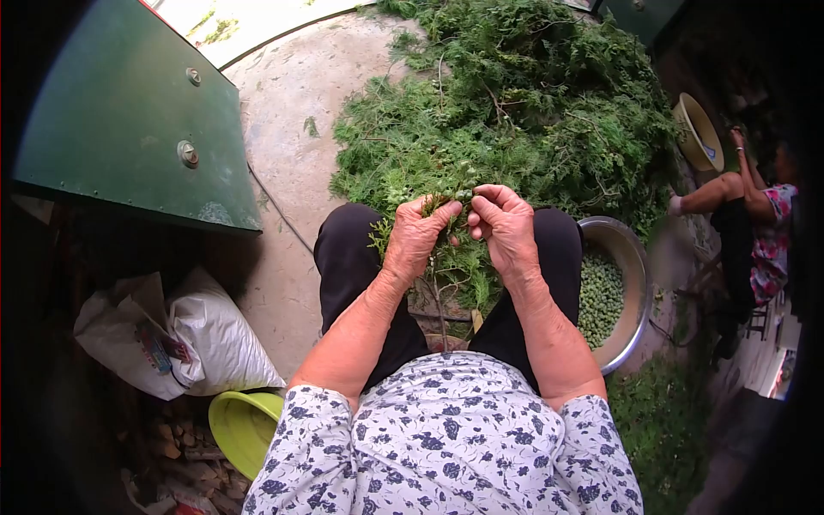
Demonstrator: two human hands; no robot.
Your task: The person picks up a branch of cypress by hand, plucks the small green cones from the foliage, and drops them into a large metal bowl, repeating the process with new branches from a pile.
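Note:
My left hand [420, 228] is closed around a leafy evergreen sprig [436, 204], its thumb pressed near the tip. The sprig's thin woody stem runs down between my knees. Small pale green cones [463, 194] show at the sprig's tip, between my two hands. Just right of them, my right hand [505, 220] has thumb and fingers pinched together, close against the cones; what lies inside the pinch is hidden. By my right knee stands a wide metal basin [637, 287] holding many small green cones [601, 296].
A big heap of cut evergreen branches [515, 112] covers the ground ahead. Left are a green metal door panel [129, 129], white sacks [219, 335] and a yellow-green basin [225, 429]. At right, another person [764, 215] sits near a tan basin [693, 137]. A cable [279, 210] crosses the concrete.

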